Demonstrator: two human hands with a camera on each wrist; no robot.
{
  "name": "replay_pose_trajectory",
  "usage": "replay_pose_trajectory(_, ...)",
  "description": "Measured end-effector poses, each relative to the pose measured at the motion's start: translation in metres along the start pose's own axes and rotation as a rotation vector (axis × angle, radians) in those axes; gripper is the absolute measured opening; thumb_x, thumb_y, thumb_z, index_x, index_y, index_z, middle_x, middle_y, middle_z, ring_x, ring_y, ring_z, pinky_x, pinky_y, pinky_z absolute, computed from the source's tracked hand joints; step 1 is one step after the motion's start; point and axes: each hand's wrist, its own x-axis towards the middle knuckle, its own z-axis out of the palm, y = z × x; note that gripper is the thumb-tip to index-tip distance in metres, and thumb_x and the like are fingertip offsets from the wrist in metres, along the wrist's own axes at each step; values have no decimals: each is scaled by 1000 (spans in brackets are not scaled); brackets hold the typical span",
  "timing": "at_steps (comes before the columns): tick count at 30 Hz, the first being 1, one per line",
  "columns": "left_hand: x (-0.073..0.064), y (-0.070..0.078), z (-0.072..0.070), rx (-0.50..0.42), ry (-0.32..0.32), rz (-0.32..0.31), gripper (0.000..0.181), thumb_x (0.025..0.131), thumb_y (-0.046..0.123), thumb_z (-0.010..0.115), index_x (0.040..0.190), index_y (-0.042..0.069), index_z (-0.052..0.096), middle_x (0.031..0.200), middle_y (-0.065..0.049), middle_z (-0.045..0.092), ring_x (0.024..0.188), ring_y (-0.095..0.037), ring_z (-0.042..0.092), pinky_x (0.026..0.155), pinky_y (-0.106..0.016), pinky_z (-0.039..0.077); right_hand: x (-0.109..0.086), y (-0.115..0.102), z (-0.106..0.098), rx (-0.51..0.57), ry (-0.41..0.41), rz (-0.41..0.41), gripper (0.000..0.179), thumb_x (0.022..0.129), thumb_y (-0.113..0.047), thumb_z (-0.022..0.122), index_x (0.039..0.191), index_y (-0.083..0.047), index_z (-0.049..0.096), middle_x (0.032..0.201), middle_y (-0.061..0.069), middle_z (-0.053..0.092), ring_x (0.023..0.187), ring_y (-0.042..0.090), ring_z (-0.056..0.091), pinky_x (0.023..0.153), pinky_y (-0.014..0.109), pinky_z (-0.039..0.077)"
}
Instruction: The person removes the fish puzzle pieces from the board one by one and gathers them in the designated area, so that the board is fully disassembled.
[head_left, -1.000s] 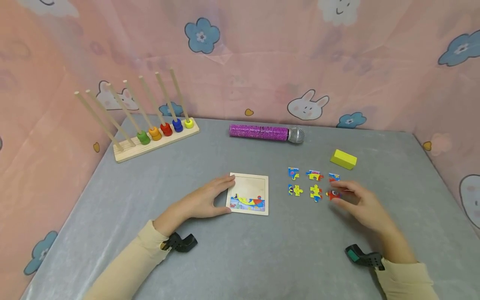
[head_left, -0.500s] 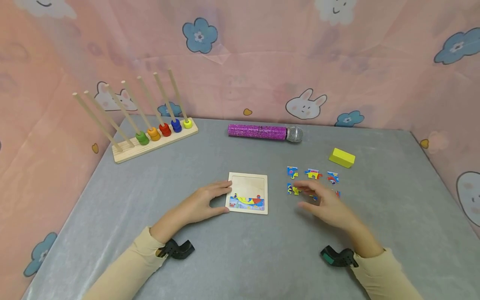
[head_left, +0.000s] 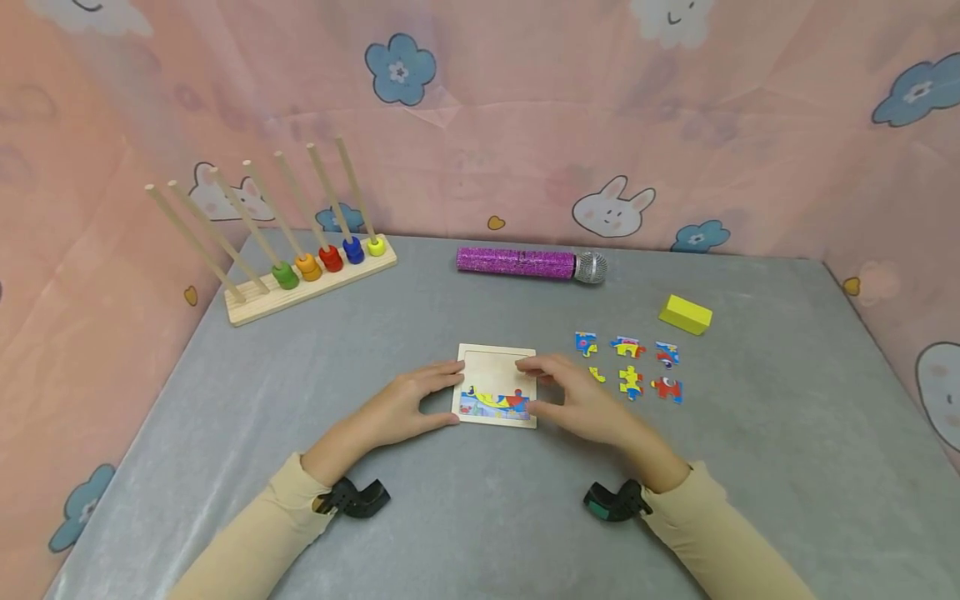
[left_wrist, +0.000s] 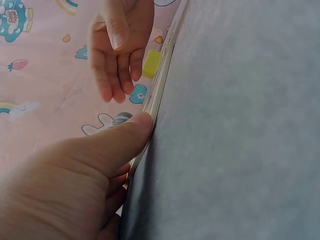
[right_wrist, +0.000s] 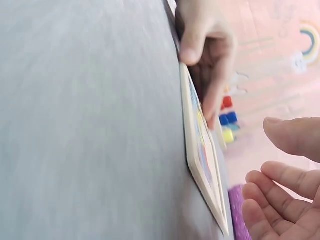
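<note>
A shallow wooden puzzle tray (head_left: 491, 362) lies on the table, its near part filled with blue, yellow and red picture pieces (head_left: 495, 404). My left hand (head_left: 405, 402) rests against the tray's left side, thumb at the near-left corner and fingers on the rim. Over the tray's right edge is my right hand (head_left: 588, 404), relaxed with fingers apart; in the right wrist view it holds nothing. Several loose jigsaw pieces (head_left: 631, 382) lie right of the tray in two rows, one partly hidden behind the right hand.
A purple glitter microphone (head_left: 517, 262) lies at the back. The yellow block (head_left: 686, 315) sits behind the loose pieces. At the back left stands a wooden peg stand (head_left: 315, 287) with coloured rings on several upright rods. A pink patterned cloth (head_left: 495, 150) hangs behind the table.
My right hand has moved left, from the red piece at the far right, across the loose pieces to the tray's right edge. The left hand stays by the tray.
</note>
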Motion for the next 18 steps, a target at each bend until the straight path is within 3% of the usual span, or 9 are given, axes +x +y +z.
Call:
replay_pose_trajectory(11,0,-3,0,-16,-5,-10,57,84,29,72,132,3,55,144,-6,47,135,-23,42,108,-42,38,25,-19,32,-3,-52,-32,47,84,-15,70,127,-4,55,125,8,59,109,21,58,95,40,48)
replay_pose_trajectory(18,1,-3,0,-20,5,1,57,83,28,73,132,4,56,142,-7,49,133,-24,44,107,-42,39,30,-24,49,0,-25,-41,44,84,-13,69,124,-1,57,115,10,60,99,20,59,89,35,50)
